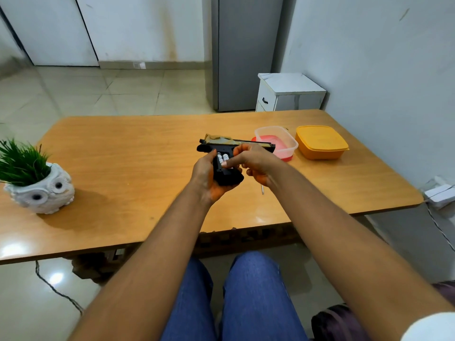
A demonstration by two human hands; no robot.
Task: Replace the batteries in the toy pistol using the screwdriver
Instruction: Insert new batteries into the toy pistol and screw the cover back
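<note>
Your left hand grips the light, rigid toy pistol by its handle above the counter while your right hand fingers pinch the small, slippery batteries in its open compartment.

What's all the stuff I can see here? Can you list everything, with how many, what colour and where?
toy pistol: one, black with a tan top, held above the table, grip compartment open
batteries: two showing, silver-white, side by side in the open grip
screwdriver: one, only a thin metal tip shows under the right wrist
table: one, orange-brown wood, across the middle
clear container: one, clear over a red lid, behind the pistol
orange box: one, lidded, far right of the table
owl planter: one, white with green grass, left of the table
cabinet: one, white, beyond the table
left hand: one, grips the pistol
right hand: one, fingertip on the batteries
</note>
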